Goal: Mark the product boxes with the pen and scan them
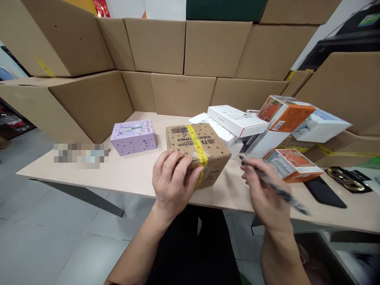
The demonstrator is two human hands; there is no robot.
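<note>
A brown cardboard box (212, 144) with dark print and a strip of yellow tape over its top stands near the table's front edge. My left hand (173, 178) grips its near left corner, fingers on the top and thumb by the tape. To the right of the box, my right hand (267, 192) is closed around a dark pen (279, 190), slightly blurred. The pen's dark end points toward the box without touching it. A purple patterned box (133, 136) sits to the left.
White flat boxes (237, 120) and orange-and-white boxes (286, 113) are piled at the right on the table (130, 174). A black phone-like slab (325, 192) and gold-coloured rings (346, 178) lie beyond my right hand. Large cardboard cartons (184, 93) wall the back and sides.
</note>
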